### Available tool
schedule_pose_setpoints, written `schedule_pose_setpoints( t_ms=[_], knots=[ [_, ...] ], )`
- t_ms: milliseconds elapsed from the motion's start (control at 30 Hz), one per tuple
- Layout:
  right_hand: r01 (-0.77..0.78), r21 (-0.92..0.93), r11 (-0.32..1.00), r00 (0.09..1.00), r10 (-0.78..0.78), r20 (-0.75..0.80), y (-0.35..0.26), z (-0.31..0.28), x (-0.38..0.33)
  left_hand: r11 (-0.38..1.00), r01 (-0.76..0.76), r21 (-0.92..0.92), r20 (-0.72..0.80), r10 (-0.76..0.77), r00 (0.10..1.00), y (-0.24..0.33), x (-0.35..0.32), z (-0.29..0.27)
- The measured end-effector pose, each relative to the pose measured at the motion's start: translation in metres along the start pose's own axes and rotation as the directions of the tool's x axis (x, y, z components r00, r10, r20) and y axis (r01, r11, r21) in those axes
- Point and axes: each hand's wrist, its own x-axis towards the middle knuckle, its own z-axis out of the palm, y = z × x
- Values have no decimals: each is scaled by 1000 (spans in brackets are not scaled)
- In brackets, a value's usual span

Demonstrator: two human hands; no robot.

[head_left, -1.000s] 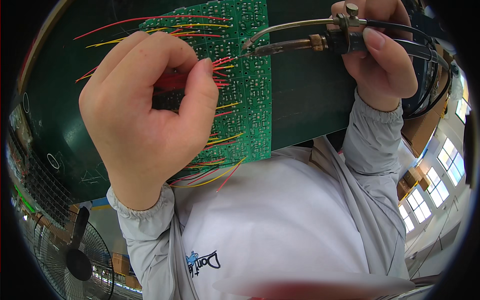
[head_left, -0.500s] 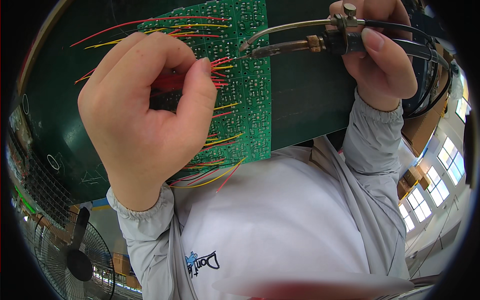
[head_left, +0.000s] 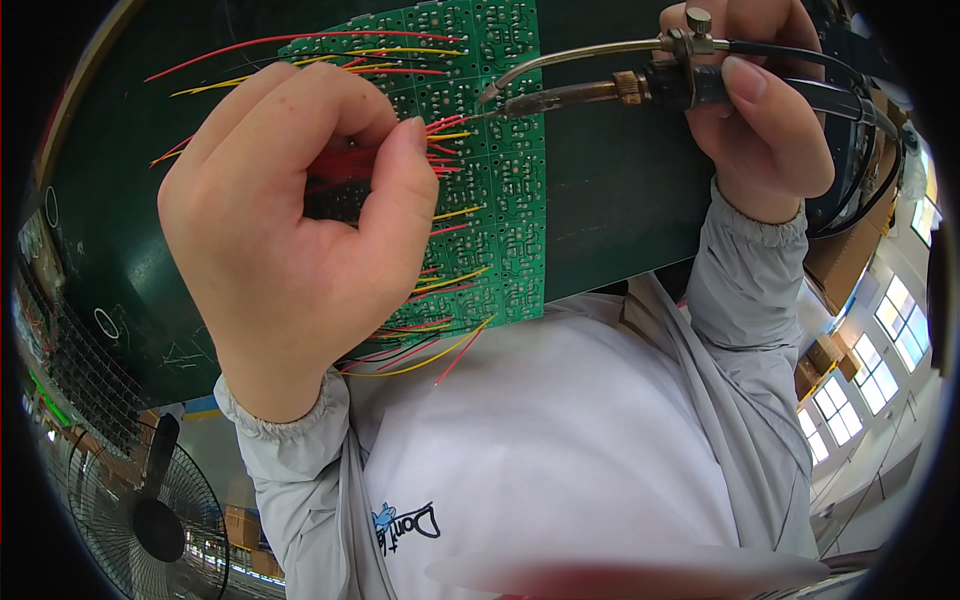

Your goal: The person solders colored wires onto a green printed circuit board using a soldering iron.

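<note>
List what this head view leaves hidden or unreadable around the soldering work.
- Left hand: its curled fingers cover the wire ends they pinch.
- Green circuit board: top edge cut off by the frame; part lies behind the left hand.
- Soldering iron: handle buried in the right hand.
- Iron tip: too small to tell whether it touches the board.

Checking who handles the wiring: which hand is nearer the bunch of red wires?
Left. The left hand pinches the red wires; the right hand holds the soldering iron off to their right.
</note>
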Motion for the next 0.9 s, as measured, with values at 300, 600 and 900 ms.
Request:
schedule_pose_setpoints(
  t_ms=[300, 600, 900],
  knots=[
    [-24, -77, 997, 991, 14, -132, -11, 3, 2, 1000, -3, 1, 5, 3, 1000, 2, 2, 1],
    [160, 703, 693, 972, -237, 12, 57, -63, -5, 1000, 11, 25, -2, -11, 1000, 0, -1, 1],
    [-53, -83, 995, 998, 50, -47, -9, -10, 4, 1000, 9, 19, 6, -9, 1000, -1, -1, 1]
  ],
)
